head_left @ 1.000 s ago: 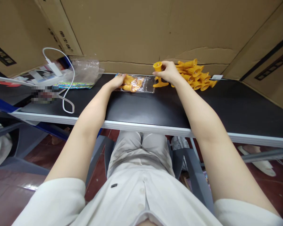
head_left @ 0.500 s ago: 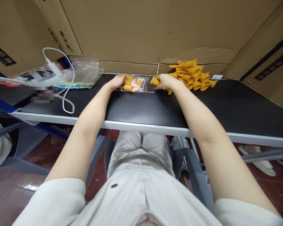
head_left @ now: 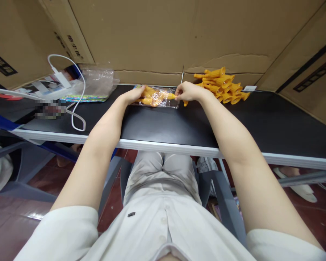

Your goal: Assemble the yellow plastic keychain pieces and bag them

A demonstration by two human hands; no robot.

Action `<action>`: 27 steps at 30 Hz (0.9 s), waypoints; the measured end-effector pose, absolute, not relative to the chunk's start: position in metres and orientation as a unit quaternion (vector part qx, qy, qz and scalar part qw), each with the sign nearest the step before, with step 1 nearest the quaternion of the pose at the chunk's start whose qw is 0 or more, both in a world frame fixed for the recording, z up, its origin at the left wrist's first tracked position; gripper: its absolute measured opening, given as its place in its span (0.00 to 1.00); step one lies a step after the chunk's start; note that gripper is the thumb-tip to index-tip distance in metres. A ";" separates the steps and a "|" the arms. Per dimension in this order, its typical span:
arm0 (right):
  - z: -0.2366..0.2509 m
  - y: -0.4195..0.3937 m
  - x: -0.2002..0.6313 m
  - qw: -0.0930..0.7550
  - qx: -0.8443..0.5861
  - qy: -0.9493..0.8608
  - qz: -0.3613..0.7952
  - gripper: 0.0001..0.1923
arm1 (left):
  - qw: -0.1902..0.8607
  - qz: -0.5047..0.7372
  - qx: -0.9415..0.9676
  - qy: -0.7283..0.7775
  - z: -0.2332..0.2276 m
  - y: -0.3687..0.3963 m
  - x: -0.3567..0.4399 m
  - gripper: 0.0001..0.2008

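Two hands: both at the far edge of the black table (head_left: 163, 125), on either end of one clear bag (head_left: 158, 98).
Left hand (head_left: 134, 95): fingers closed on the bag's left end, pressing it to the table.
Right hand (head_left: 188, 91): clenched on an orange piece (head_left: 171, 96) — its tip is at the bag's right mouth.
Clear bag: lying flat between the hands, orange pieces already inside.
Orange pile (head_left: 222, 87): just right of the right hand, against the cardboard wall (head_left: 157, 36).
Left side: white cable (head_left: 77, 98) and crumpled plastic (head_left: 97, 81) — well apart from the hands.
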State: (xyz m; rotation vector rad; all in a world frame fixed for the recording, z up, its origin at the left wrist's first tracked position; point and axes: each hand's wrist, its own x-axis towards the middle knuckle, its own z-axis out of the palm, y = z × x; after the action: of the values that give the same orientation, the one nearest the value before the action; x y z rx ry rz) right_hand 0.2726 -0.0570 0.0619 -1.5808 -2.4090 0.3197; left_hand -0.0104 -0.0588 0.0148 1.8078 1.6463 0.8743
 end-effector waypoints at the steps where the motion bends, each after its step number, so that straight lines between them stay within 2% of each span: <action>1: 0.064 -0.059 0.270 0.131 -0.539 -0.823 0.121 0.13 | 0.303 0.316 0.661 0.609 0.017 -0.062 -0.008 0.32; 3: 0.066 -0.064 0.266 0.148 -0.540 -0.818 0.135 0.12 | 0.349 0.310 0.642 0.609 0.023 -0.069 -0.001 0.33; 7: 0.062 -0.068 0.258 0.182 -0.531 -0.814 0.150 0.11 | 0.366 0.310 0.628 0.613 0.032 -0.081 0.009 0.34; 12: 0.047 -0.065 0.248 0.244 -0.506 -0.806 0.187 0.17 | 0.400 0.312 0.632 0.585 0.032 -0.082 0.011 0.33; 20: 0.032 -0.072 0.232 0.347 -0.466 -0.764 0.280 0.15 | 0.394 0.332 0.622 0.590 0.033 -0.081 0.014 0.32; 27: 0.027 -0.062 0.228 0.391 -0.455 -0.726 0.336 0.11 | 0.410 0.377 0.598 0.576 0.033 -0.082 0.013 0.32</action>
State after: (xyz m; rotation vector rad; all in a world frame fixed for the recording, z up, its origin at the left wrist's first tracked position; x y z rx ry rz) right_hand 0.2281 -0.0624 0.0267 -1.1565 -1.8434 0.8526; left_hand 0.0126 -0.0819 0.0333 1.5061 1.4504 0.9501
